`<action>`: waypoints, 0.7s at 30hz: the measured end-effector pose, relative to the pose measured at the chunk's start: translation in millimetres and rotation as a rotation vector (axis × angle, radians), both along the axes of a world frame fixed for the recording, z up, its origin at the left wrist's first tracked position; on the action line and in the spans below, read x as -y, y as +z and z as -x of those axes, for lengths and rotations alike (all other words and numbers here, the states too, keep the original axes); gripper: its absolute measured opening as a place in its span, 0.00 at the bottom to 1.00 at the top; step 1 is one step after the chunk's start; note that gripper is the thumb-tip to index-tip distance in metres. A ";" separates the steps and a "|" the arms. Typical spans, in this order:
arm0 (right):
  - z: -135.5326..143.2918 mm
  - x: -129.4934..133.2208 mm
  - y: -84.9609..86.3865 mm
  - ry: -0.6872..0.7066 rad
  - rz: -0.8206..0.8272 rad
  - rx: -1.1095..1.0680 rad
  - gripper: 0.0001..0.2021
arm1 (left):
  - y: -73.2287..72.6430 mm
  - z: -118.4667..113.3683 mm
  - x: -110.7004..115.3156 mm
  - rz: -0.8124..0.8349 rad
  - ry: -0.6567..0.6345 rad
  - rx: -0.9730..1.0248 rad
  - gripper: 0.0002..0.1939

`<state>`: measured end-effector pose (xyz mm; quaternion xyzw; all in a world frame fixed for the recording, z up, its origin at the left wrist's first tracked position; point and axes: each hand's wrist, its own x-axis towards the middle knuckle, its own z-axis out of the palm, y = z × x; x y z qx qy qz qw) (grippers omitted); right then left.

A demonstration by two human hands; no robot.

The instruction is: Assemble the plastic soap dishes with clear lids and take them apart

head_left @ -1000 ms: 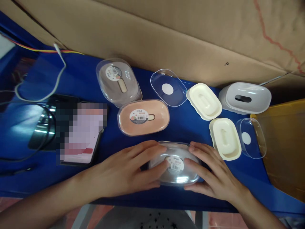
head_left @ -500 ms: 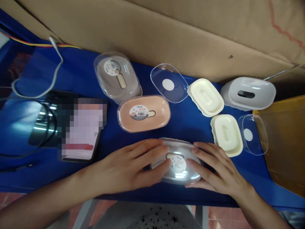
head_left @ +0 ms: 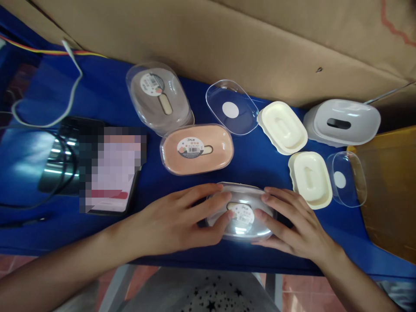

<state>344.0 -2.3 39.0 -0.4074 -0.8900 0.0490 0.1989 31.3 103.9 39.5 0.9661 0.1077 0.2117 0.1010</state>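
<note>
I saw the phone lying left of the grip, apparently out of its way. The left hand, half curled, clasped one end of a lidded box; the right hand, likewise, held its other end, probably steadying it between them. Cream trays lay beyond the right.

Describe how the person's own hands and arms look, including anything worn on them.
The left hand and right hand are bare, with no gloves, rings or watch showing. No sleeves show on the forearms. Lower down, grey fabric with dark stars appears to be clothing.
</note>
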 end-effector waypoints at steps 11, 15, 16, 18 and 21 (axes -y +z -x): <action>-7.2 0.3 -11.2 -0.006 0.136 -0.138 0.49 | -1.7 -1.9 -0.8 0.019 0.013 0.039 0.14; -14.1 1.3 -8.4 -0.076 0.234 -0.157 0.58 | -7.1 2.2 -0.8 0.089 0.010 0.019 0.23; -15.9 0.9 -6.6 -0.090 0.247 -0.150 0.59 | -7.7 3.2 -0.8 0.107 0.008 0.010 0.24; -19.1 -0.4 -2.8 -0.116 0.271 -0.131 0.59 | -7.6 4.3 -0.5 0.132 0.005 -0.008 0.26; -21.9 -1.7 1.6 -0.146 0.320 -0.107 0.56 | -6.1 4.3 0.3 0.165 0.025 -0.031 0.28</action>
